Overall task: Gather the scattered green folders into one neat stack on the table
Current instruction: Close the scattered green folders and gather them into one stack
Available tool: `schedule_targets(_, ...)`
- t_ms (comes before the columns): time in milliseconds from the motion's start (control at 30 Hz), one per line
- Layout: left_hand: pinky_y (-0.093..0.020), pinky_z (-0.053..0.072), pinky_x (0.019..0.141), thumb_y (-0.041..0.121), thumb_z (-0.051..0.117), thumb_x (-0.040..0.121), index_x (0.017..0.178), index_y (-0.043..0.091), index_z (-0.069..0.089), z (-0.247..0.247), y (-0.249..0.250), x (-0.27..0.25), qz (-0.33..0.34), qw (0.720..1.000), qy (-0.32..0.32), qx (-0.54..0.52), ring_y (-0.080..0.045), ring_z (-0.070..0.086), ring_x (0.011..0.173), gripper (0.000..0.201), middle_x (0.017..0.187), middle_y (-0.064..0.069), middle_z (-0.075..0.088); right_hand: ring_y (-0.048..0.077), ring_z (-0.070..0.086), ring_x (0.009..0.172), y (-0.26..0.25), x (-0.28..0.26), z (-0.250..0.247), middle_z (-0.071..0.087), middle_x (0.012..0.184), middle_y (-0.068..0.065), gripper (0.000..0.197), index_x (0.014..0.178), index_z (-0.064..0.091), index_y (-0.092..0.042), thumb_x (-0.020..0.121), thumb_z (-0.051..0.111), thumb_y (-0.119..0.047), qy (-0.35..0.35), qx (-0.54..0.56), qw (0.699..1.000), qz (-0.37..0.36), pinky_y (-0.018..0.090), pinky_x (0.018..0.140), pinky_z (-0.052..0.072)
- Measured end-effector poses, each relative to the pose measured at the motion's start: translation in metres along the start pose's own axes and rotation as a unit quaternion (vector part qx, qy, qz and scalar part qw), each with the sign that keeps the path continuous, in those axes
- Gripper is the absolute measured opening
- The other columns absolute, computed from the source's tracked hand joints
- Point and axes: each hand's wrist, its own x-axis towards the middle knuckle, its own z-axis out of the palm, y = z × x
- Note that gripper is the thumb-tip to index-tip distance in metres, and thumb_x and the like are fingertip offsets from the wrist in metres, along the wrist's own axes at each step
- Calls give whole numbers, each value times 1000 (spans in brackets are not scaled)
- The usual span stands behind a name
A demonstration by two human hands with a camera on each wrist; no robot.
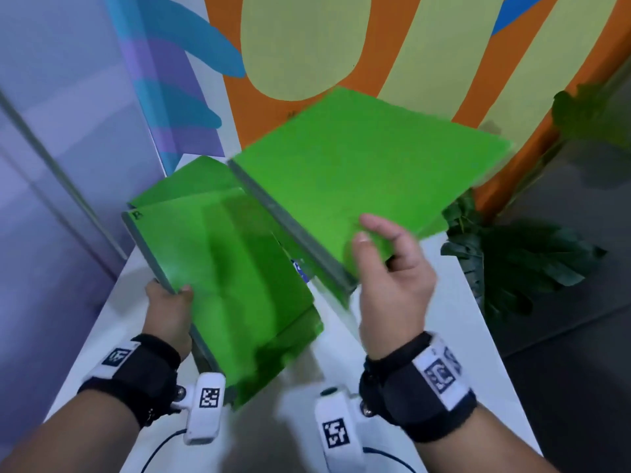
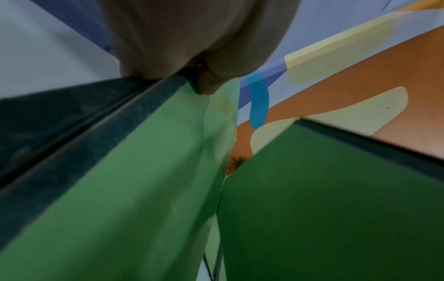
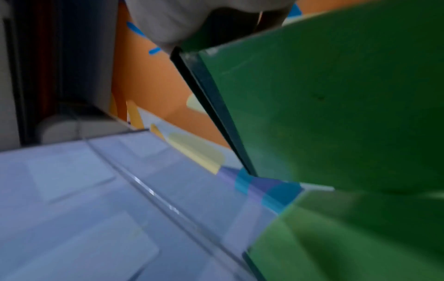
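Above the white bench point(image 1: 403, 339) we hold the folders in the air, none yet laid flat. Our left hand point(image 1: 169, 317) grips the dark spine of a loose bundle point(image 1: 218, 268), thumb on top; its covers splay apart. Our right hand point(image 1: 389, 268) pinches the near corner of a single folder point(image 1: 341, 165), fingers point(image 1: 372, 221) curled over it, the rest jutting out unsupported (a weak hold). That folder could droop or twist free as we bring it over. The fanned covers could also catch its edge, leaving the stack crooked.
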Motion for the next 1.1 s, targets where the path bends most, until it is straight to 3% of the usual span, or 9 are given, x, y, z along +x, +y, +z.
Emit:
schedule_targets(67, -40, 39, 65, 18, 45, 97, 113, 9, 33, 3, -9, -4, -18, 1000, -15, -11, -27, 42, 75, 22, 81, -6, 35, 9, 61, 77, 28, -11, 10, 70, 102, 2, 26, 91, 69, -41, 82, 66, -17, -70, -63, 995, 39, 25, 77, 53)
schedule_targets(200, -38, 38, 78, 18, 42, 100, 120, 12, 33, 6, -28, -12, -94, 994, -31, -36, -19, 40, 75, 23, 86, -1, 38, -3, 53, 58, 97, -22, 13, 68, 110, 0, 31, 103, 66, -39, 87, 61, -13, -169, -128, 961, 177, 11, 59, 46)
schedule_targets(333, -36, 39, 72, 25, 38, 101, 126, 9, 32, 3, -44, -19, -134, 990, -28, -28, -19, 39, 73, 30, 86, -3, 38, 15, 47, 123, 153, -36, 2, 42, 143, -5, 66, 139, 41, -37, 85, 64, -8, -237, -149, 901, 331, 32, 97, 46)
schedule_targets(433, -37, 45, 76, 45, 39, 97, 135, 14, 27, 6, -46, -23, -150, 987, -45, -37, -26, 47, 91, 49, 111, -13, 50, 29, 39, 135, 172, -48, 2, 24, 157, 1, 79, 146, 27, -36, 82, 69, -14, -293, -181, 848, 404, 41, 99, 47)
schedule_targets(500, -37, 45, 79, 47, 49, 93, 136, 12, 24, 9, -44, -24, -141, 988, -55, -33, -26, 47, 99, 61, 121, -12, 47, 25, 43, 131, 178, -56, 4, 27, 156, 2, 81, 148, 22, -36, 84, 68, -21, -347, -201, 826, 395, 40, 103, 43)
schedule_targets(633, -45, 42, 100, 20, 64, 89, 118, 11, 32, 3, -37, -11, -144, 989, -27, -22, -36, 45, 123, 44, 136, -17, 42, 10, 59, 73, 182, -40, 9, 63, 115, 8, 70, 148, 23, -34, 88, 58, -44, -461, -250, 771, 362, 24, 66, 53)
schedule_targets(767, -54, 39, 106, 12, 65, 87, 124, 16, 35, -17, -17, 7, -92, 993, -6, -72, -39, 47, 124, 48, 130, -18, 49, 22, 57, 111, 209, 22, 6, 54, 137, 9, 47, 137, 46, -31, 93, 45, -46, -393, -408, 789, 238, 36, 97, 47)
schedule_targets(967, -36, 33, 105, 10, 60, 91, 129, 10, 31, -40, 8, 35, 10, 997, 20, -76, -26, 45, 114, 47, 108, -2, 47, 32, 26, 141, 263, 121, 5, 21, 156, 8, 53, 144, 35, -30, 92, 46, -29, -336, -601, 697, 201, 54, 112, 29)
schedule_targets(1100, -54, 32, 110, 17, 70, 81, 118, 29, 40, -51, -2, 62, -16, 991, 15, -135, -33, 44, 128, 49, 129, -11, 47, 34, 3, 146, 297, 154, 16, -2, 161, 1, 60, 147, 22, -36, 92, 44, -25, -343, -644, 656, 193, 61, 113, 13)
